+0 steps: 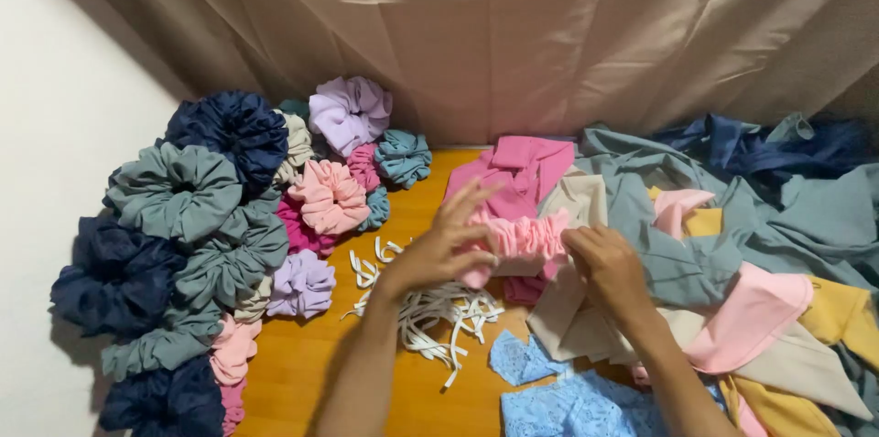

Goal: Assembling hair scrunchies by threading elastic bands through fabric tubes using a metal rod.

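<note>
Both hands work on a pink gathered scrunchie [517,240] held just above the wooden floor [302,373], near the middle of the bare strip of wood between two heaps of cloth. The left hand [439,249] grips the scrunchie's left end, thumb and lower fingers closed on the ruffled fabric while the upper fingers are spread and lifted. The right hand [609,263] pinches the right end, fingers curled tightly on the cloth.

Directly under the left hand lies a loose tangle of white elastic strips [430,304] on the floor. Along the floor's left edge, against the white wall [55,126], finished scrunchies are piled: navy [229,130], grey-green [179,190], lilac [348,112], light pink [328,197] and teal [403,156] ones, touching and overlapping each other.

On the right side of the floor is a heap of cut fabric pieces: a bright pink piece [517,176] just behind the scrunchie, beige cloth [572,300] beneath the right hand, dusty blue cloth [696,236], pale pink pieces [751,313] and mustard yellow ones [838,313]. Light blue lace fabric [568,400] lies at the near edge, between the forearms. A beige curtain [549,25] hangs along the far edge.
</note>
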